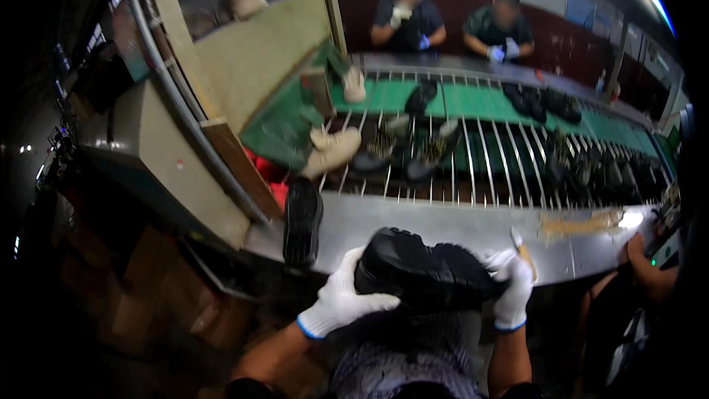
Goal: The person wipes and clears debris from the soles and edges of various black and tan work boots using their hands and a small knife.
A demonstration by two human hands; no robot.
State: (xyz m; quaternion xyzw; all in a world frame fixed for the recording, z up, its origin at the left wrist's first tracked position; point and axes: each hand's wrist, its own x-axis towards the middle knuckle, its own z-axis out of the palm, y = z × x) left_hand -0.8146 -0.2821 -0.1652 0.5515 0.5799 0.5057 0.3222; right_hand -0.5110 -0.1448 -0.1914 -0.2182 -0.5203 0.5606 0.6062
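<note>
Between my two white-gloved hands I hold a black shoe [425, 270], its chunky sole turned up toward me. My left hand [346, 297] wraps round the shoe's left end, thumb along the near side. At the other end my right hand [511, 288] grips it, fingers partly hidden behind the shoe. Another black shoe [301, 222] rests sole up on the metal ledge, beyond my left hand. A brush-like tool with a pale handle [523, 251] lies on the ledge just past my right hand.
Across the metal ledge [413, 218] run rows of metal bars holding dark shoes [432, 151] and beige shoes [332, 151]. A green conveyor belt [461, 100] passes behind. Two gloved people stand opposite. A cabinet [159, 155] borders the left; another person's arm [650, 270] is at right.
</note>
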